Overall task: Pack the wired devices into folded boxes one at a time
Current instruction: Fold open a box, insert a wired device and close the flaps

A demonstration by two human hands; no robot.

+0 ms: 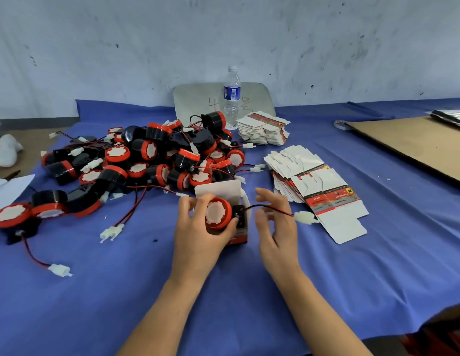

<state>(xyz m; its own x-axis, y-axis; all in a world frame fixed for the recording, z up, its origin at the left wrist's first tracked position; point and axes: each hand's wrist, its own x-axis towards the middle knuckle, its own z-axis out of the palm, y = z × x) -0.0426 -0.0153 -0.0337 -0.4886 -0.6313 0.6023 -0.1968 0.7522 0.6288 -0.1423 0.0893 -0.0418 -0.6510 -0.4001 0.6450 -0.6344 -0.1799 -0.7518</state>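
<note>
Blue cloth (121,291): left hand (198,235) grip clasps device (215,214) (board (195,101) marked "4"); right hand (275,224) grip unclear.

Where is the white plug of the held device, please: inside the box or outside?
Outside: the plug shows right of the box, beyond the right hand. The left hand grips the device.

1. Left hand (198,227) grips a red-faced black device (216,217) at the mouth of an open folded box (218,188).
2. The device's wire (280,211) crosses the right hand (274,224) to a white connector (304,217); whether the fingers pinch it cannot be determined.
3. A pile of devices (146,155) lies behind on the blue cloth (121,291).
4. Flat box blanks (318,186) fan out to the right.
</note>
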